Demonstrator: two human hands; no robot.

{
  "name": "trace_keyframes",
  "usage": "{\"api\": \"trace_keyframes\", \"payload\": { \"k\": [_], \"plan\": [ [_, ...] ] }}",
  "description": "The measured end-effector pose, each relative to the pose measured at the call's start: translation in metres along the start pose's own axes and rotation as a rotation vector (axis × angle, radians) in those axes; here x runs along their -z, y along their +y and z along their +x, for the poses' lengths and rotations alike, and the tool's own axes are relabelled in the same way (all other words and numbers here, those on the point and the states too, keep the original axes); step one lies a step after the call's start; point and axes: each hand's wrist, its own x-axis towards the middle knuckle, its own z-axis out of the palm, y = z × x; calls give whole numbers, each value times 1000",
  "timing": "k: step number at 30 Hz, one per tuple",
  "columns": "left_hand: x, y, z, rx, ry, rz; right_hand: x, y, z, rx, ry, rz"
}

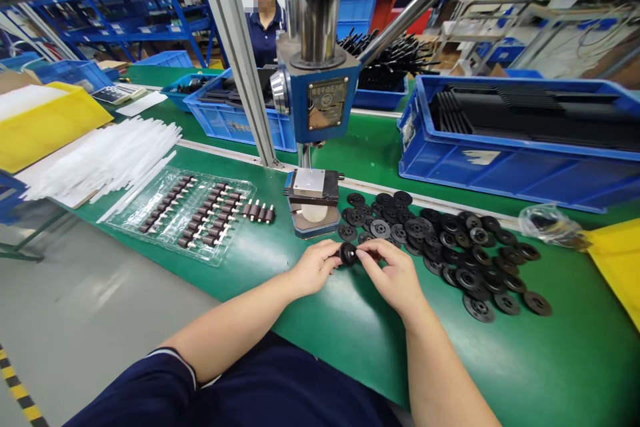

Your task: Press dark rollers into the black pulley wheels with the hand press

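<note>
In front of the press, my left hand [314, 269] pinches a small black round part [347, 254] by its side, with a short pale pin sticking out of its face. My right hand [391, 272] is closed at the pin side of that part, thumb and forefinger pressed together at its edge. Just beyond the hands stands a blue hand press [320, 97] with a metal block [309, 181] on its base. Black discs [416, 227] lie in a loose heap to the right. Dark brown rollers with pale shafts [258, 211] sit left of the press.
A clear plastic tray [165, 229] holds rows of rollers at the left, beside a pile of white strips [113, 159]. Blue bins [520, 170] with black parts line the back. A yellow bin [617, 260] stands at right. Another person [265, 30] is across the bench.
</note>
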Motion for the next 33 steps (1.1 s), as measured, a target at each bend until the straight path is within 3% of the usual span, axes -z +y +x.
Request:
{"api": "trace_keyframes", "payload": {
  "k": [14, 26, 33],
  "plan": [
    [1, 1, 1, 1, -33, 26, 6, 4, 0, -23, -73, -44],
    [0, -3, 0, 74, -36, -103, -4, 13, -3, -97, 103, -107],
    [-5, -7, -1, 138, 62, -244, -6, 6, -4, -102, 42, -52]
  ]
}}
